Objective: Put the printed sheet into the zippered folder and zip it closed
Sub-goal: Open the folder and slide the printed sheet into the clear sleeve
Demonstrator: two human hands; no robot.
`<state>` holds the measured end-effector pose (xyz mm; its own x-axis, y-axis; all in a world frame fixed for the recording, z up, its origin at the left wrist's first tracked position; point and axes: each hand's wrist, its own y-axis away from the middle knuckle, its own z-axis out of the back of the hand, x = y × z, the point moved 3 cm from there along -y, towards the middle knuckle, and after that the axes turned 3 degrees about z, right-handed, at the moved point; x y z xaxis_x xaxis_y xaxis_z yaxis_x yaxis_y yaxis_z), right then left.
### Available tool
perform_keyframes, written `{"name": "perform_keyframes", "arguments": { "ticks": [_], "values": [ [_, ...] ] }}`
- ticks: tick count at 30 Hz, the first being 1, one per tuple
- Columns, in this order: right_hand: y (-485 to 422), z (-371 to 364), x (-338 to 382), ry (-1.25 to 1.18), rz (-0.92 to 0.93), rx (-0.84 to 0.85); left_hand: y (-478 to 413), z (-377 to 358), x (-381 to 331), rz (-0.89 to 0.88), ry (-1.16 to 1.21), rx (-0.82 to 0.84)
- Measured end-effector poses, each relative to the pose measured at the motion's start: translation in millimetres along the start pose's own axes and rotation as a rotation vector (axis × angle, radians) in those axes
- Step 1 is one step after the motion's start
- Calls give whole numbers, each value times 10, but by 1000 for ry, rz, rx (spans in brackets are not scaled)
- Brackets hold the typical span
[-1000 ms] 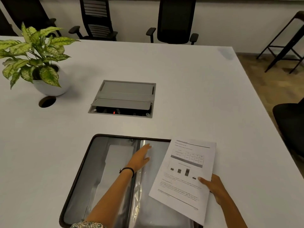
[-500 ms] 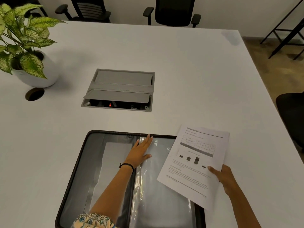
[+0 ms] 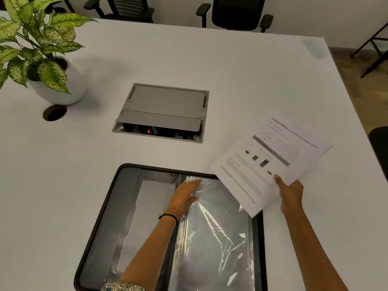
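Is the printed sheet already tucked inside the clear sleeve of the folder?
No, the right hand holds the sheet above the folder's far right corner, outside the sleeve under the left hand.

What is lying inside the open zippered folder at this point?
The zippered folder holds clear plastic sleeves on its right half, with the left hand flat on them. The printed sheet is outside it, in the right hand. Anything under the sleeves is hidden.

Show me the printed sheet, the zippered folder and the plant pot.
printed sheet (image 3: 270, 162), head view, middle of the page.
zippered folder (image 3: 100, 217), head view, left zipper edge.
plant pot (image 3: 69, 89), head view, white side wall.
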<state>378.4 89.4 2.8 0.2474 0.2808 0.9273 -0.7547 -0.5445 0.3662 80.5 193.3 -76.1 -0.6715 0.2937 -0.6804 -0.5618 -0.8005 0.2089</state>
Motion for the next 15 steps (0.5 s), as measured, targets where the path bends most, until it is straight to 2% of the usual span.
{"name": "perform_keyframes", "arguments": {
  "ticks": [8,11,15],
  "values": [
    [-185,-557,183,-167,-6,-49,-190,33,-36,-38,-177,80],
    [-234,-739,188,-223,-20,-35,-223,20,-50,-26,-168,117],
    [-279,-987,171,-243,-40,-18,-278,46,-122,-6,-137,56]
  ]
}}
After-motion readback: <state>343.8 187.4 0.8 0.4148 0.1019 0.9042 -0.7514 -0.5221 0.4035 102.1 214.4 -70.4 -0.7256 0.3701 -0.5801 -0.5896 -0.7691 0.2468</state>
